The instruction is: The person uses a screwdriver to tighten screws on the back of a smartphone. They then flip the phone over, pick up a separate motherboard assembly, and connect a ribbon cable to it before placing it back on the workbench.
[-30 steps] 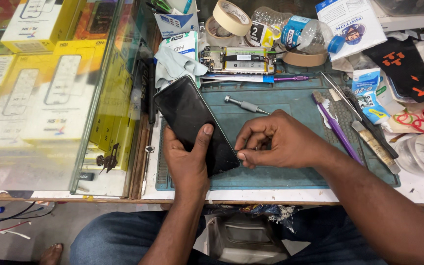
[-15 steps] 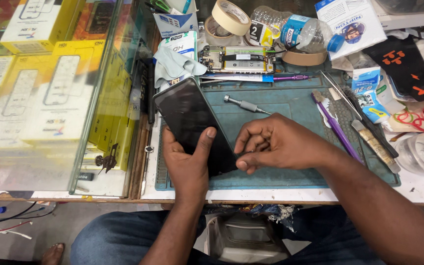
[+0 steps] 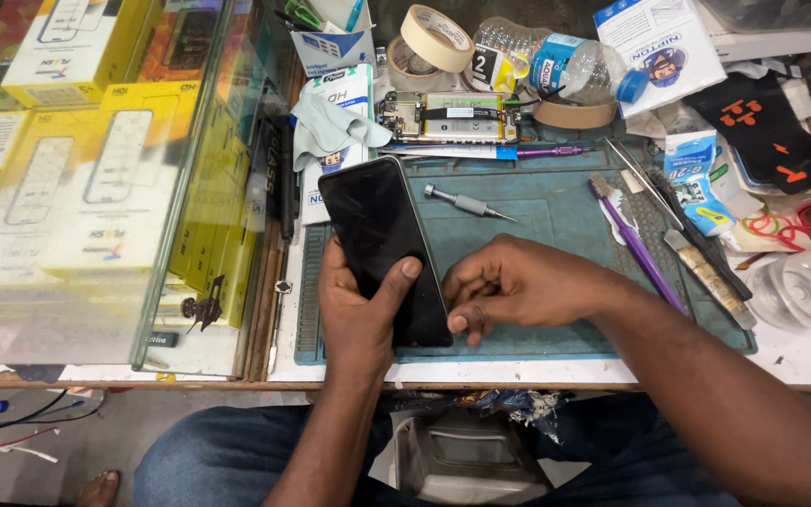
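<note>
since the earlier frame the left hand (image 3: 360,314) has shifted its thumb across the black glossy slab phone (image 3: 382,246), gripping it; the right hand (image 3: 509,286), fingers curled closed, pinches its lower edge.

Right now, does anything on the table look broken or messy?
Yes. An opened phone lies with its insides bare at the mat's far edge. A clear bottle lies tipped on its side behind it. The dark phone in the left hand shows no cracks.
</note>
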